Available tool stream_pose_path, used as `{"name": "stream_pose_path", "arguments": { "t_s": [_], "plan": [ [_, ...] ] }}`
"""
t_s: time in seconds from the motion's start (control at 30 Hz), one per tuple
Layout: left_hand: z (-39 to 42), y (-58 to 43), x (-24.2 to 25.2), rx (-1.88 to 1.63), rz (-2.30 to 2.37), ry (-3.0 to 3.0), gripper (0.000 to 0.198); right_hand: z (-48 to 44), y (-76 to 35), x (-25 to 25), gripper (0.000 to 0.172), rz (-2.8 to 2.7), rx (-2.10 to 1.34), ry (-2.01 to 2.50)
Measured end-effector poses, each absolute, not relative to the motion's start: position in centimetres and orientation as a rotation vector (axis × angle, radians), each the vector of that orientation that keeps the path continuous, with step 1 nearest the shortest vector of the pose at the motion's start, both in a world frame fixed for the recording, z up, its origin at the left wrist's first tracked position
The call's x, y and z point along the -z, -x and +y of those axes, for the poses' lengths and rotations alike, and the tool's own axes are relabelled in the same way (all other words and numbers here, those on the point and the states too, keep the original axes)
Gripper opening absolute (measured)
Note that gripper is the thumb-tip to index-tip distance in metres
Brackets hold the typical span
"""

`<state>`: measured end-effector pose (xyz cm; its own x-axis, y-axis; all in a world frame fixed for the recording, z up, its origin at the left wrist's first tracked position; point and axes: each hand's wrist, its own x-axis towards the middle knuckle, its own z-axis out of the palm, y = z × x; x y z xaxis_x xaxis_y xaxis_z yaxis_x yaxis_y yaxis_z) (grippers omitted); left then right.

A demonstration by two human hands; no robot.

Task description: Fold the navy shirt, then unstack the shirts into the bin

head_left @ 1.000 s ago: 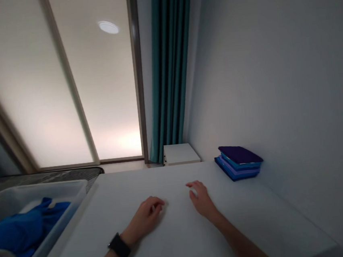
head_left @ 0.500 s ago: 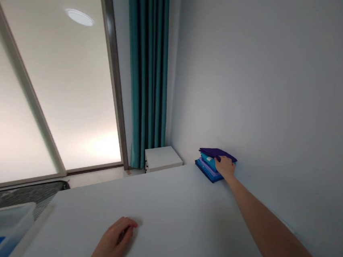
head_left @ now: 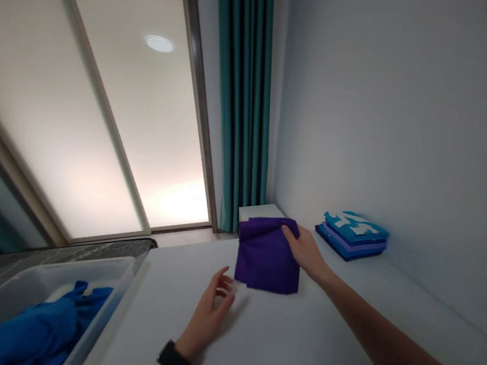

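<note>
My right hand (head_left: 305, 250) grips the upper right edge of a folded purple cloth (head_left: 265, 255) and holds it just above the white table (head_left: 259, 341), its lower edge near the surface. My left hand (head_left: 210, 309) hovers open beside the cloth's lower left corner, fingers slightly curled, a black watch on the wrist. A stack of folded blue and purple cloths (head_left: 352, 233), a teal and white one on top, lies by the wall at the right.
A translucent bin (head_left: 54, 275) holding crumpled blue cloth (head_left: 38, 334) stands at the table's left edge. A small white cabinet (head_left: 257, 211) sits behind the table under a teal curtain (head_left: 246, 102). The white wall runs along the right.
My right hand reached to the stack, took the purple cloth off its top and carried it left to the table's middle. My left hand lifted and opened toward it.
</note>
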<state>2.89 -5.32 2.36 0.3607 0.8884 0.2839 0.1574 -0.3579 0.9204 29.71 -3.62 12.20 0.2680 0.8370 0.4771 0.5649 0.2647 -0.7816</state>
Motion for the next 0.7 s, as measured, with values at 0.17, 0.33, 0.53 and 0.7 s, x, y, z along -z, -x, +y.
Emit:
{"name": "stream_pose_path", "arguments": {
  "t_s": [0.17,0.33,0.53,0.7],
  "plan": [
    [-5.3,-2.7,-3.3,-1.182,0.891,-1.420,0.046,-4.3,-22.1,-5.3,0.034,-1.407,-0.734,1.239],
    [-4.7,-2.7,-3.0,-1.140,0.961,-1.404,0.032,-4.0,-20.9,-0.6,0.035,-1.547,-0.420,1.375],
    [-4.4,-2.9,-1.9,-1.148,0.941,-1.395,0.031,-7.1,-18.7,-0.9,0.052,-1.788,-0.517,1.256],
    [-4.5,-2.6,-2.4,-1.101,0.901,-1.453,0.029,-7.1,-18.3,-1.5,0.033,-1.681,-0.692,1.198]
  ]
}}
